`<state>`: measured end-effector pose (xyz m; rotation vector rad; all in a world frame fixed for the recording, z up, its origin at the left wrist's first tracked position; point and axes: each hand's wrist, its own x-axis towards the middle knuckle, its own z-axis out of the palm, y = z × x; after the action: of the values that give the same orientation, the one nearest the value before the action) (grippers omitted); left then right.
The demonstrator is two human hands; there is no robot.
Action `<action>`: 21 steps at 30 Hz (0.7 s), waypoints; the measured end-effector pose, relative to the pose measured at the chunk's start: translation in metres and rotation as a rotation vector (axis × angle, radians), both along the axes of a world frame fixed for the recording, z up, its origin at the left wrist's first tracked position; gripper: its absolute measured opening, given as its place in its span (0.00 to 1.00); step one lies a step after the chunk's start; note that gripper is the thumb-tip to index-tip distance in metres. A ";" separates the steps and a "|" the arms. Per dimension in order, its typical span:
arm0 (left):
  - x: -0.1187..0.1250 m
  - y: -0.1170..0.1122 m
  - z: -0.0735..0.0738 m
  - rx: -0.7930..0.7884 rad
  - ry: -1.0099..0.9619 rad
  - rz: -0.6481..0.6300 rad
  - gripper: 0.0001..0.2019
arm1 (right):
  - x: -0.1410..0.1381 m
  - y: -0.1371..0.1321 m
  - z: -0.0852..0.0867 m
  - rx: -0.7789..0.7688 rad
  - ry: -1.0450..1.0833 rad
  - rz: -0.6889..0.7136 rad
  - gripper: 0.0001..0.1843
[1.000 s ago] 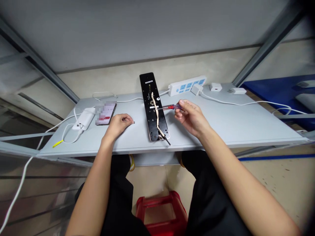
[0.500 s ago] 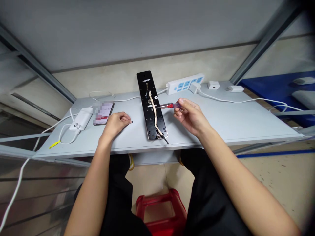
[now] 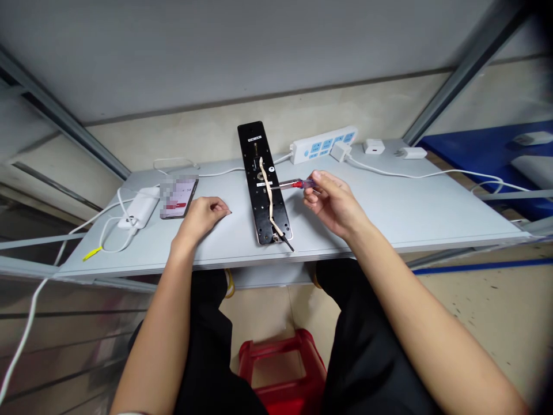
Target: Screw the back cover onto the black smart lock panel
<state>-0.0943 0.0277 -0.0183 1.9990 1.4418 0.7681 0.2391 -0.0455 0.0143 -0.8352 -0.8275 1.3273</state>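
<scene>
A long black panel (image 3: 264,202) lies lengthwise on the grey table (image 3: 389,213), with a beige ribbon cable (image 3: 268,199) running down it and a black wire at its near end. My right hand (image 3: 334,203) is closed round a small screwdriver (image 3: 294,185) with a red and clear handle, its tip resting on the panel's middle. My left hand (image 3: 203,214) rests on the table to the left of the panel, fingers curled, pinching something tiny and dark that I cannot make out.
A phone (image 3: 178,197) and a white charger box (image 3: 137,211) with cables lie at the left. A white power strip (image 3: 324,144) and two white adapters (image 3: 374,146) sit at the back. A red stool (image 3: 283,369) stands below between my legs.
The view has drifted slightly; both hands and the screwdriver keep nearly the same places on the panel and table.
</scene>
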 end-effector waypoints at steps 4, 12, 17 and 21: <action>0.001 0.000 0.002 -0.013 0.014 0.006 0.09 | 0.000 -0.001 0.000 -0.003 0.023 -0.004 0.30; 0.003 0.000 0.002 -0.051 -0.036 0.038 0.09 | 0.000 -0.002 0.001 0.009 -0.004 0.007 0.32; 0.003 0.000 0.003 -0.062 -0.049 0.038 0.10 | 0.001 -0.002 0.001 0.010 0.000 0.005 0.31; 0.002 -0.001 0.004 -0.071 -0.052 0.026 0.12 | 0.002 -0.002 0.001 -0.016 0.042 -0.007 0.30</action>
<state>-0.0920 0.0268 -0.0140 1.8974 1.4476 0.7637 0.2407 -0.0477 0.0155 -0.8195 -0.7819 1.3425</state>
